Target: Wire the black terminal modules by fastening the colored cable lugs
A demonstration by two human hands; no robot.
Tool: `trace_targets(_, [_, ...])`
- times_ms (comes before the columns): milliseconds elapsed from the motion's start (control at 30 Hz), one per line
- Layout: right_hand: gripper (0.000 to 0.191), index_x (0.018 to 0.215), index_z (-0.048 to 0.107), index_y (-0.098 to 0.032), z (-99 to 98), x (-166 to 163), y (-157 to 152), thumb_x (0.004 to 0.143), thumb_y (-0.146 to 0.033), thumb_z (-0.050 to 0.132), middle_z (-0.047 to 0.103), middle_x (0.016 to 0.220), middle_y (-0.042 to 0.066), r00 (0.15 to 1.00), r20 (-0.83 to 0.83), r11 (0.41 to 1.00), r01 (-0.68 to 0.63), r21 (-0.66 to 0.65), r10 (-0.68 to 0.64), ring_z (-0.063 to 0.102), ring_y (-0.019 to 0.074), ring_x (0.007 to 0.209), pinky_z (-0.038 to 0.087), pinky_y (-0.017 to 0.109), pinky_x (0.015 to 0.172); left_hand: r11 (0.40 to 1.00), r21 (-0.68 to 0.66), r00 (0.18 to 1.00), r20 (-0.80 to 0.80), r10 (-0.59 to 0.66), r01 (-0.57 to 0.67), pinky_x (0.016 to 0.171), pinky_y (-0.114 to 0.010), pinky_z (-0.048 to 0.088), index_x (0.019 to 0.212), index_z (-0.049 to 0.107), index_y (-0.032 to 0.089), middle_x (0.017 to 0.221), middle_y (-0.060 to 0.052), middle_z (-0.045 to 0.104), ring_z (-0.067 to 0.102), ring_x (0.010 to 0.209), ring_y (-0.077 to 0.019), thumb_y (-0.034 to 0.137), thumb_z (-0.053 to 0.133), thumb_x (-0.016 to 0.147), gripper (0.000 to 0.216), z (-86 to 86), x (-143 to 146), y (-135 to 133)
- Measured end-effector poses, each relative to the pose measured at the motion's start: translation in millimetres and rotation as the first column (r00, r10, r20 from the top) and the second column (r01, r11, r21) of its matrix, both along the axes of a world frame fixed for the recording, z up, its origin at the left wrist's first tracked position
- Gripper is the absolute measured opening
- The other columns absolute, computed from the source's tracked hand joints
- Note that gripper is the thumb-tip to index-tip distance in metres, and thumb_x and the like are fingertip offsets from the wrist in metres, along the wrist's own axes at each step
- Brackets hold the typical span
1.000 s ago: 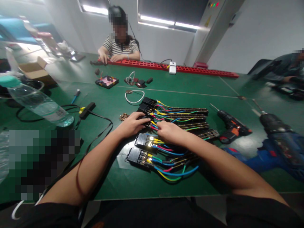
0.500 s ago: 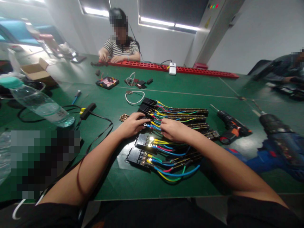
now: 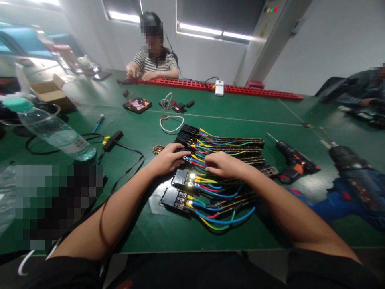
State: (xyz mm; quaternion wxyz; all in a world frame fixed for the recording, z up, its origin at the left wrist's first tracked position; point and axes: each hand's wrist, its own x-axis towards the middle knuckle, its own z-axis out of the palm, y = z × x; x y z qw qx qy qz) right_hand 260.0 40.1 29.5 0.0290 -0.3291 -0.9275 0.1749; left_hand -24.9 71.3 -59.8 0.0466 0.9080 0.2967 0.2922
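Several black terminal blocks (image 3: pixel 181 178) lie in a row, each with coloured wires (image 3: pixel 210 187) running right to slim strips with brass-coloured spots (image 3: pixel 245 140). My left hand (image 3: pixel 169 159) grips a middle block, mostly covering it, its fingers reaching over to the terminal side. Blue and red wires with ring lugs (image 3: pixel 185 158) stick out by its fingertips, the lugs loose above the block. On those wires my right hand (image 3: pixel 221 164) is closed with curled fingers; the exact pinch is hidden. A small heap of brass screws (image 3: pixel 157 149) sits beyond my left wrist.
At right lie a small cordless screwdriver (image 3: pixel 296 162) and a larger blue drill (image 3: pixel 345 180). A water bottle (image 3: pixel 57 130) and a black cable (image 3: pixel 132 170) are at left. Across the green table (image 3: pixel 129 237), a person (image 3: pixel 155 64) works at a long red slotted rail (image 3: pixel 237 89).
My right hand has shifted very slightly right, and the ring lugs sit a little differently by my left fingertips. My left hand keeps its place on the block.
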Motion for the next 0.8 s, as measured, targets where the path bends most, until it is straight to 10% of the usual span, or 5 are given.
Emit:
trace_targets(267, [0.019,0.109,0.065,-0.017,-4.8,-6.2,-6.1,0.092,-0.015,0.056,0.065,0.1,0.007,0.995,0.058,0.992,0.074,0.104,-0.081,0.054,0.0166,0.08,0.038,0.027,0.071,1.0,0.007,1.0,-0.019,0.018,-0.018,0.105,-0.052,0.049,0.136,0.064,0.026,0.134,-0.014,0.054,0.053,0.124,-0.0288,0.028,0.058,0.098,0.039,1.1,0.3,-0.7])
trace_targets(800, [0.026,0.076,0.073,-0.014,-20.0,-18.9,-11.2,0.091,-0.014,0.051,0.051,0.142,0.02,0.959,0.277,0.952,-0.129,0.276,0.05,0.047,0.0324,0.122,0.04,0.047,0.106,1.0,0.002,1.0,-0.014,0.014,-0.014,0.106,-0.053,0.048,0.136,0.064,0.025,0.134,-0.015,0.054,0.052,0.125,-0.0293,0.028,0.057,0.099,0.038,-0.3,0.0,-0.9])
